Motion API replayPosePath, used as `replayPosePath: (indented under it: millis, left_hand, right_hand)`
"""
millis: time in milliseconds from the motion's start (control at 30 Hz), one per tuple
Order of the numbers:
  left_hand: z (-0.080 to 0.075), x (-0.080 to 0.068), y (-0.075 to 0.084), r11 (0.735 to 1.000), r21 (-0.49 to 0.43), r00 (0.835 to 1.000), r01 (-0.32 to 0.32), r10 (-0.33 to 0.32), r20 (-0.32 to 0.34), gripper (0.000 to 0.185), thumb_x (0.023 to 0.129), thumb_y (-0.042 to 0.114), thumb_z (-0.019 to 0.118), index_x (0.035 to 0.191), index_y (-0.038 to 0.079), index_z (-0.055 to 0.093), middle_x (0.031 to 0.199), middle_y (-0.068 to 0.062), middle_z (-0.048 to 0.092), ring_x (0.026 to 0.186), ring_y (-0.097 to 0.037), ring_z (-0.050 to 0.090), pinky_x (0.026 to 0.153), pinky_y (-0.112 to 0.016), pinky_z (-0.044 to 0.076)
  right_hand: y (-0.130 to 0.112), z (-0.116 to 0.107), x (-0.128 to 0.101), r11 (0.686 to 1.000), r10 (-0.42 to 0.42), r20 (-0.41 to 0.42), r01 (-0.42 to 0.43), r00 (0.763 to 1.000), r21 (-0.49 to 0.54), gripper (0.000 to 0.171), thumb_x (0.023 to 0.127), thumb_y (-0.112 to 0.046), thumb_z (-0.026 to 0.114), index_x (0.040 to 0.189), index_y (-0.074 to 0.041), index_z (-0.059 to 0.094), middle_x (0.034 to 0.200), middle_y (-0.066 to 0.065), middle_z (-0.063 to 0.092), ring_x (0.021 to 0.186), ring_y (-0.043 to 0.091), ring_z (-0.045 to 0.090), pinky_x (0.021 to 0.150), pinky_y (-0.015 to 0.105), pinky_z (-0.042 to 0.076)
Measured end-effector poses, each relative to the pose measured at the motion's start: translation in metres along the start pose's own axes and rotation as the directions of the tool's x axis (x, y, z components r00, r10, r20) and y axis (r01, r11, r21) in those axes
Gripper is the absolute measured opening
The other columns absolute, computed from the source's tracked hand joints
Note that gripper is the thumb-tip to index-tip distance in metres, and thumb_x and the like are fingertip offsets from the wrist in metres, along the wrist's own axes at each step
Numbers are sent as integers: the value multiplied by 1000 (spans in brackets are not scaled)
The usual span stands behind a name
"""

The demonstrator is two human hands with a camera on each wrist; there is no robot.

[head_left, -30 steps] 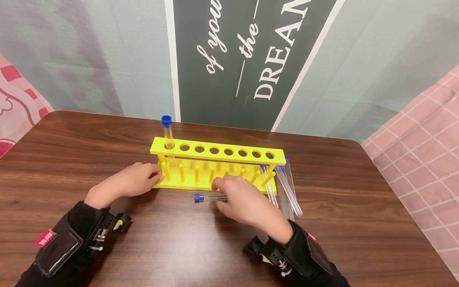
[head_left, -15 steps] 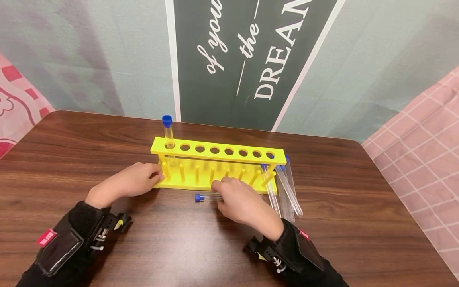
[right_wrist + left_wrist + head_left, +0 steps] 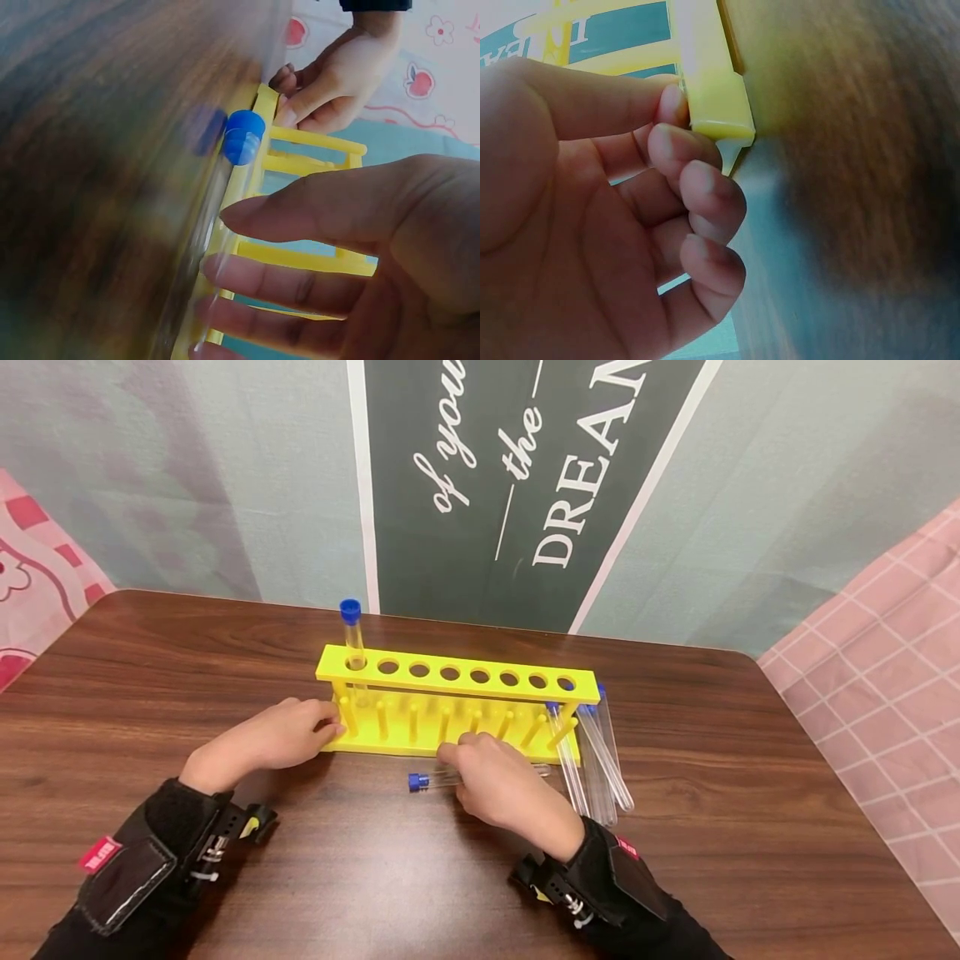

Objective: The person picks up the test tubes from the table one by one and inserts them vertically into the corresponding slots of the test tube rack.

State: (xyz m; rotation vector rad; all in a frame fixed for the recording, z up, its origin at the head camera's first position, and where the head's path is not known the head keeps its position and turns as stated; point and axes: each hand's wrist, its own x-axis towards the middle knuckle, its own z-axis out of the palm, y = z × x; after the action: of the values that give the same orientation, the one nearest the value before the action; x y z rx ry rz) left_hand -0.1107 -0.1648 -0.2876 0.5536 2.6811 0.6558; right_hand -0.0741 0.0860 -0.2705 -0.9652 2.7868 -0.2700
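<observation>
"DREAM" banner (image 3: 577, 485) backs right hand (image 3: 502, 785) pinching capped tube (image 3: 431, 778).

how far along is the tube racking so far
Early on. One capped tube stands in the leftmost hole of the yellow rack; seven holes are empty. The right hand is on a tube lying flat while the left hand touches the rack's end. Loose tubes lie at its right end.

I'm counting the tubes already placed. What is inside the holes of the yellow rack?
One blue-capped tube stands upright in the leftmost hole of the yellow rack. The other seven holes look empty. The rack's lower front is partly covered by the right hand.
</observation>
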Motion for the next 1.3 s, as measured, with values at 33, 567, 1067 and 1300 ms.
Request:
replayPosePath:
  millis: [33,567,1067,1300]
  left_hand:
    - [0,0,0,1000,0,1000,-1,1,-1,19,94,14,49,77,7,52,61,-1,39,54,-14,36,52,-27,31]
    - [0,2,0,1000,7,1000,-2,2,-6,19,94,14,49,77,7,52,61,-1,39,53,-14,36,51,-27,31]
    - [0,1,-1,1000,4,1000,-1,1,-3,19,94,14,49,77,7,52,60,-1,39,53,-14,36,51,-27,31]
    - [1,0,-1,1000,-3,1000,1,-1,-1,18,94,13,50,76,7,51,60,-1,39,53,-14,36,51,-27,31]
  right_hand:
    - [0,0,0,1000,-1,5,1,1000,-5,24,76,5,61,96,-7,63,77,6,55,69,19,54,53,26,37]
    - [1,4,0,994,10,80,-1,997,-113,37,82,6,56,108,-21,62,87,5,56,79,22,53,53,30,41]
    - [0,7,1,988,7,84,6,996,-151,32,84,4,57,103,-20,62,87,5,57,77,22,54,52,32,42]
    - [-1,6,1,991,11,109,4,994,-135,30,84,4,56,102,-20,61,86,5,57,76,21,53,50,30,39]
